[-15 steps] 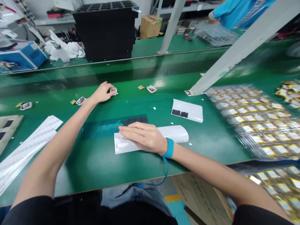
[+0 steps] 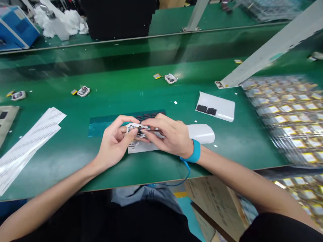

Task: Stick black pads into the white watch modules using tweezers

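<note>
My left hand (image 2: pixel 113 141) grips a small white-cased electronic device (image 2: pixel 136 128) with its circuitry facing up. My right hand (image 2: pixel 173 134) meets it from the other side, fingers pinched at the device's right edge; what lies between those fingertips is too small to make out. A blue band with a cord circles my right wrist. Below both hands lies a white label sheet (image 2: pixel 202 133), partly covered by them. Just behind it is a teal strip (image 2: pixel 98 126) bearing rows of small black pieces (image 2: pixel 148 115), partly hidden by my fingers.
Similar devices (image 2: pixel 83 91) with yellow-edged cells lie along the bench. A white sheet with black strips (image 2: pixel 214 107) sits right of my hands. Clear trays of cells (image 2: pixel 290 117) stand far right, near a slanted metal post (image 2: pixel 264 47). Printed paper strips (image 2: pixel 32 137) lie left.
My left hand has picked up the device from the back of the bench and brought it in front of me. My right hand has come up off the label sheet to the device. The view has tilted down.
</note>
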Motion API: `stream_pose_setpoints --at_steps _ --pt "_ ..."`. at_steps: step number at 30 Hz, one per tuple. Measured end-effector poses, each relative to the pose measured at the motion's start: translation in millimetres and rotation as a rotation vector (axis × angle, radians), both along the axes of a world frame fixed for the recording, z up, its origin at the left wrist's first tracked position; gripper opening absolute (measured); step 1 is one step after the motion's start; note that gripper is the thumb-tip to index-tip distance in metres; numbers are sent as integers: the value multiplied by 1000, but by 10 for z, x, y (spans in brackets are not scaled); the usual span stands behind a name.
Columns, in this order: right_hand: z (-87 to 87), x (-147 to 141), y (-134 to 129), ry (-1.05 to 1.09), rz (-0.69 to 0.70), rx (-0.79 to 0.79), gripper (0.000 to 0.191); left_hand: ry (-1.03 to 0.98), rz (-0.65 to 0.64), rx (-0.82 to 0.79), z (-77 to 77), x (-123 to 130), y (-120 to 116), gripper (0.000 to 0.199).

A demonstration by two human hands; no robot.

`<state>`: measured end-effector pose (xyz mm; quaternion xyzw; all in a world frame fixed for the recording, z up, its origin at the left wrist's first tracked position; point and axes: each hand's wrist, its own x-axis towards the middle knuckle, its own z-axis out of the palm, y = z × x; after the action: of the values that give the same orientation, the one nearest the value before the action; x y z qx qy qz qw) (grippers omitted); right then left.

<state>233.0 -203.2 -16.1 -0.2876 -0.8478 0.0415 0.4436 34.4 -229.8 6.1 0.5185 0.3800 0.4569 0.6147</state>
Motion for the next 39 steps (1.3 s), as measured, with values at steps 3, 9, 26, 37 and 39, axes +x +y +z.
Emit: stream_pose_setpoints --at_steps 3,9,26,37,39 --pt "-24 -13 -13 -23 15 1 10 -49 59 14 -55 -6 2 37" --pt "-52 -54 -44 -67 -23 36 9 18 125 33 -96 -12 -62 36" --pt "-65 9 19 -128 117 -41 21 173 159 -50 -135 -80 11 21" --pt "-128 -23 7 -174 84 -32 23 418 0 30 -222 -206 6 27" --pt "-149 -26 0 -260 48 -86 22 427 18 29 -250 -209 12 30"
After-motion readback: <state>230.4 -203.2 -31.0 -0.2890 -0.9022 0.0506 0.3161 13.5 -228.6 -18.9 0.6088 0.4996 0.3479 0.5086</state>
